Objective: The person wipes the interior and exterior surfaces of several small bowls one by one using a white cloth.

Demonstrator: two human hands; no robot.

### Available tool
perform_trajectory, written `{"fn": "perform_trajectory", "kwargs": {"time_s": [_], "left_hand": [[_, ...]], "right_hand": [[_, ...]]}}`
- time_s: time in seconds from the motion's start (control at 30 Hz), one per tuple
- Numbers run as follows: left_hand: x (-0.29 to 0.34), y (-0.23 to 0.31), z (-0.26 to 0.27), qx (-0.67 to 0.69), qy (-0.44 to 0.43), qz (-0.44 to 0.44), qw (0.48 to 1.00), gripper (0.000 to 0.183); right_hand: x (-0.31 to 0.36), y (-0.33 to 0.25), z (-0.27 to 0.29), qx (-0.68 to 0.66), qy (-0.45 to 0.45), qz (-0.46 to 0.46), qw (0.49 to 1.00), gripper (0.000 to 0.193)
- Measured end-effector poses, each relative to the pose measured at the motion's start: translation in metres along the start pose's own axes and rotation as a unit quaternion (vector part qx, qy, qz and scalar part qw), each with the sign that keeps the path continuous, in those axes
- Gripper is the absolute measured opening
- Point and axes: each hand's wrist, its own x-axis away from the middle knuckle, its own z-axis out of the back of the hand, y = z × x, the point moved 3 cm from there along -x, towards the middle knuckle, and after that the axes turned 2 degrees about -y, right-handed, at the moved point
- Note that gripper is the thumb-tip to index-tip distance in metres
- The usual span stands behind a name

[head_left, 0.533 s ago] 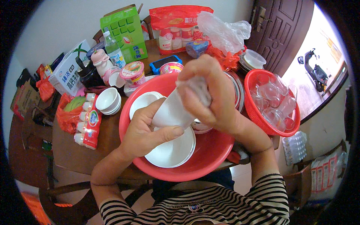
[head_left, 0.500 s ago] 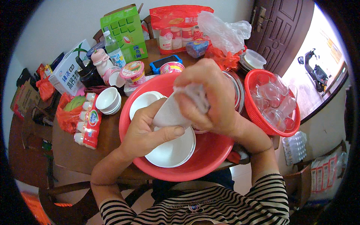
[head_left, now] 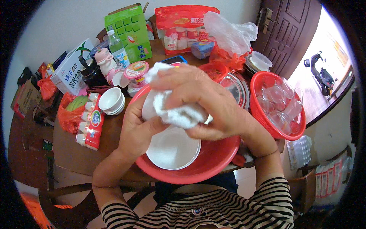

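Note:
Over the big red basin (head_left: 221,162), my left hand (head_left: 131,128) grips what looks like a small white bowl (head_left: 149,107), mostly covered by fingers and cloth. My right hand (head_left: 207,95) is closed round a bunched white cloth (head_left: 181,116), pressing it over the bowl's mouth; part of the cloth pokes up above the fingers. Beneath both hands, larger white bowls (head_left: 173,149) lie stacked inside the basin. Left of the basin, a stack of small white bowls (head_left: 111,100) stands on the brown table (head_left: 72,156).
A red basket (head_left: 295,131) of clear glasses stands right of the basin, beside a round metal tray (head_left: 244,91). Drink bottles (head_left: 89,126) in a pack, instant-noodle cups (head_left: 136,70), a green box (head_left: 131,34) and a red pack of paper cups (head_left: 185,30) crowd the left and back.
My right hand has moved left and lower over the bowl, and the cloth now spreads across it. The bowl has shifted left and tilted in my left hand.

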Motion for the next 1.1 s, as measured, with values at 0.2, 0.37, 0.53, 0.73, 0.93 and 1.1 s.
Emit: {"fn": "perform_trajectory", "kwargs": {"time_s": [0.2,0.37,0.53,0.73,0.93,1.1], "left_hand": [[-0.007,0.003,0.001,0.004,-0.009,0.008,1.000,0.052],[-0.010,0.003,-0.001,-0.006,-0.002,0.029,1.000,0.052],[-0.011,0.003,-0.002,-0.019,-0.005,0.021,1.000,0.053],[-0.008,0.003,0.001,-0.030,-0.021,0.021,0.999,0.050],[-0.006,-0.003,-0.001,-0.026,-0.058,0.042,0.997,0.042],[-0.003,-0.006,0.001,-0.001,-0.066,0.082,0.995,0.046]], "right_hand": [[0.003,0.007,0.007,0.091,0.008,-0.064,0.994,0.038],[0.009,0.029,0.017,0.068,0.068,-0.127,0.987,0.034],[0.015,0.046,0.014,-0.174,0.151,-0.284,0.931,0.028],[0.004,0.010,0.007,0.129,0.053,-0.106,0.984,0.038],[0.001,-0.001,0.004,0.169,0.030,-0.011,0.985,0.042],[0.006,0.010,0.014,0.015,0.075,-0.091,0.993,0.034]]}}
